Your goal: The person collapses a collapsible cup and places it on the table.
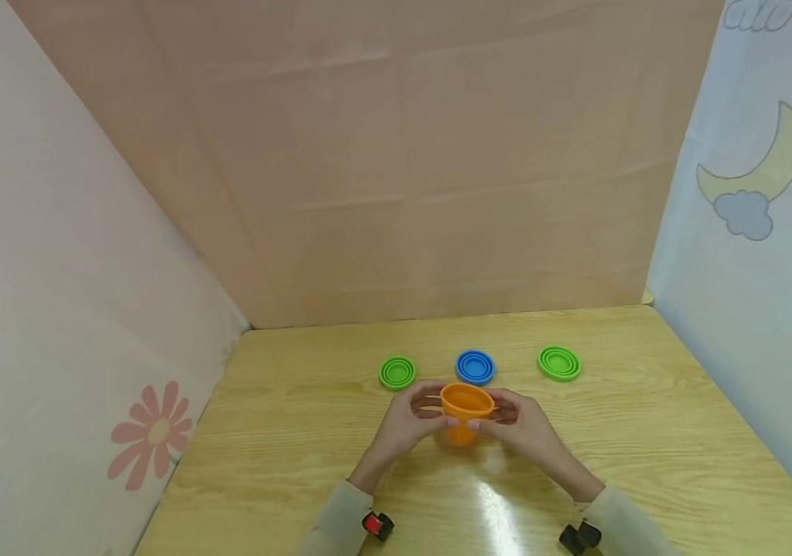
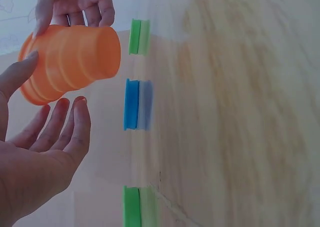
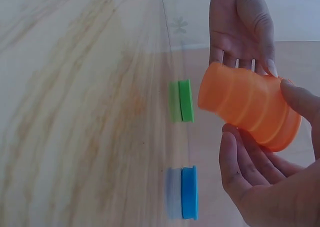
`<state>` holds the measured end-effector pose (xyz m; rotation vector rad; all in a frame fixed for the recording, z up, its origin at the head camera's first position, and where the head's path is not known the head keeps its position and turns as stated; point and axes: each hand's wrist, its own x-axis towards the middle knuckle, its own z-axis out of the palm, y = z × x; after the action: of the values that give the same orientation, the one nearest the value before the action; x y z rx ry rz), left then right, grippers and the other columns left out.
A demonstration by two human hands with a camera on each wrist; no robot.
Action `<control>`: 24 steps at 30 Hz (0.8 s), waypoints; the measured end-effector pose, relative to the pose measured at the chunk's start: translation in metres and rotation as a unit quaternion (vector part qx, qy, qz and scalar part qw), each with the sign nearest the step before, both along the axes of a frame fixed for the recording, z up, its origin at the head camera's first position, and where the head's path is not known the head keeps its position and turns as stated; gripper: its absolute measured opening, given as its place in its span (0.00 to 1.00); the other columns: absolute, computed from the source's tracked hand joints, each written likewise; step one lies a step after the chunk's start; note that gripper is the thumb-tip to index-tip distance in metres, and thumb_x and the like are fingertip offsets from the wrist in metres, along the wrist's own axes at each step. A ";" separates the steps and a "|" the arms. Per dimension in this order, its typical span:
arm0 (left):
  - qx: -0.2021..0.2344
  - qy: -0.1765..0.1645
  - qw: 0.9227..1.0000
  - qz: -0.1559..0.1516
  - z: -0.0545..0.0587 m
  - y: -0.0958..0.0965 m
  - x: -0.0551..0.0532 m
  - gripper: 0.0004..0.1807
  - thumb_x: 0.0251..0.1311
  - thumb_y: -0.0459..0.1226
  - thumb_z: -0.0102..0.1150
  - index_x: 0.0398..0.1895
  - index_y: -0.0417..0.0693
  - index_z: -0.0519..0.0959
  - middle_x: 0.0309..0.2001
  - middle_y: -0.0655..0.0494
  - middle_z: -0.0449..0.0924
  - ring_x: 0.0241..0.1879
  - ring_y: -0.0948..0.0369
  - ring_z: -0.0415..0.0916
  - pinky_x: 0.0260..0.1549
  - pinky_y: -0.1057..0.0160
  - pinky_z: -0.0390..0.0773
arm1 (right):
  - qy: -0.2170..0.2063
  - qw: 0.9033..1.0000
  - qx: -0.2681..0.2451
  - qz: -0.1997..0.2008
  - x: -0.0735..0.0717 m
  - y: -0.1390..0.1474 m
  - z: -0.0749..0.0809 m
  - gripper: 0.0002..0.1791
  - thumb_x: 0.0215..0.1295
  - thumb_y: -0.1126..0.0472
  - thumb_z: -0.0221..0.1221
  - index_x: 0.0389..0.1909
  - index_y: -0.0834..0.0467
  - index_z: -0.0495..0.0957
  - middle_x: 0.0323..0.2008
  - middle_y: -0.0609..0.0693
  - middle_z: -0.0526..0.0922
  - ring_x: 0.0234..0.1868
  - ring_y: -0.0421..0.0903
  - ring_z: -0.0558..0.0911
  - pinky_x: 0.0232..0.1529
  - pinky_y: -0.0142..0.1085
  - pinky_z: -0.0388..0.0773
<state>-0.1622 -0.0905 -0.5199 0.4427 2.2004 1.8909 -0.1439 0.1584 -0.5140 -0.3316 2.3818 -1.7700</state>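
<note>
An orange collapsible cup [image 1: 462, 437], drawn out to full height with ringed steps on its wall, is held between both hands over the wooden table. The left hand [image 1: 404, 423] grips it from the left, thumb on the near side close under the rim. From the right, the right hand [image 1: 526, 426] holds it the same way, its fingers curving round behind. In the left wrist view the cup [image 2: 67, 57] shows its narrow base clear of the tabletop. The right wrist view shows the right thumb [image 3: 297, 99] pressed near the wide rim.
Beyond the hands, a row of flattened collapsible cups lies on the table [image 1: 284, 432]: a green one [image 1: 397, 373] on the left, a blue one [image 1: 475, 367] in the middle, another green one [image 1: 559, 363] on the right. Cloth-covered walls enclose the table's back and sides.
</note>
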 end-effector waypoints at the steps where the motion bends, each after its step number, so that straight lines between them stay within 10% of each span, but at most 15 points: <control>1: 0.002 -0.001 1.000 -0.002 0.000 -0.001 0.000 0.30 0.61 0.42 0.77 0.67 0.55 0.79 0.62 0.52 0.84 0.59 0.55 0.83 0.59 0.61 0.87 | -0.006 1.000 -0.002 -0.001 0.000 -0.001 0.001 0.29 0.63 0.55 0.74 0.63 0.60 0.81 0.57 0.61 0.87 0.47 0.44 0.90 0.46 0.29 0.88; 9: 0.031 -0.044 0.998 -0.020 -0.001 -0.002 -0.004 0.34 0.61 0.39 0.76 0.70 0.41 0.76 0.62 0.44 0.84 0.57 0.50 0.86 0.54 0.63 0.89 | -0.041 0.999 -0.008 0.017 -0.002 -0.002 0.004 0.31 0.68 0.54 0.70 0.66 0.67 0.77 0.58 0.63 0.86 0.48 0.42 0.89 0.47 0.27 0.87; 24: 0.002 -0.065 0.997 0.043 0.000 -0.002 -0.003 0.27 0.60 0.46 0.77 0.61 0.45 0.84 0.55 0.46 0.88 0.52 0.56 0.87 0.53 0.59 0.90 | -0.023 1.000 -0.001 0.010 -0.006 -0.004 0.003 0.31 0.69 0.55 0.70 0.67 0.66 0.76 0.61 0.64 0.84 0.56 0.49 0.88 0.50 0.28 0.87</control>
<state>-0.1653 -0.0927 -0.5195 0.2206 2.1640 1.9095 -0.1496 0.1546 -0.5112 -0.3091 2.3368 -1.7535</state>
